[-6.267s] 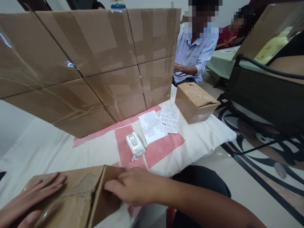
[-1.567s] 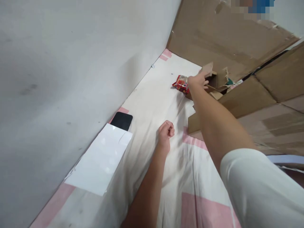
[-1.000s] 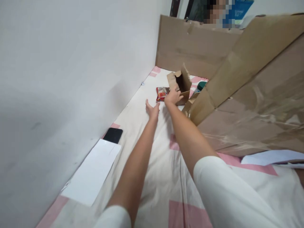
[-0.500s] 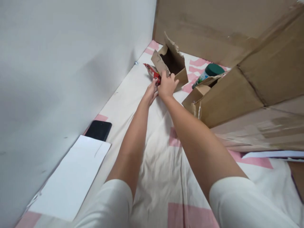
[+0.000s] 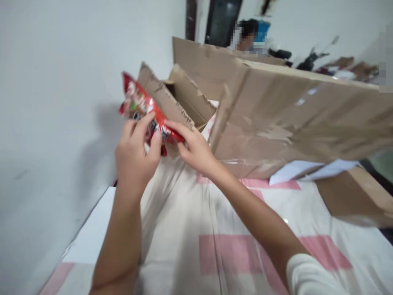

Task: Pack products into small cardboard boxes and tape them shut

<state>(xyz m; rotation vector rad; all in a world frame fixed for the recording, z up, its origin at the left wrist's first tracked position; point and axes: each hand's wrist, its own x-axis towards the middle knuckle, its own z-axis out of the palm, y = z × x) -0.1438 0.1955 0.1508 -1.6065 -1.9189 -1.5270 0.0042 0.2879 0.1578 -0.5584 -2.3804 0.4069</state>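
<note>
A shiny red food packet (image 5: 156, 116) with printed pictures and lettering is held up near the wall, tilted down to the right. My left hand (image 5: 133, 149) grips its near side, with the thumb and fingers on the wrapper. My right hand (image 5: 195, 147) is closed on the packet's lower right end, its index finger lying over the wrapper. Just behind the packet is an open cardboard box (image 5: 192, 94) with torn-edged flaps, one of them close to my right fingers. Whether that hand also touches the flap is unclear.
A large taped cardboard piece (image 5: 264, 123) stands on the right. White paper (image 5: 92, 229) lies by the wall (image 5: 55, 102), and more sheets (image 5: 294, 170) lie under the cardboard. A pink-and-white cloth (image 5: 178, 229) covers the surface. Beyond the cardboard is a person (image 5: 247, 37).
The red packet has come up closer to me, with my left hand now over its front. My right hand has shifted from the box flap to the packet's end. The view has tilted up.
</note>
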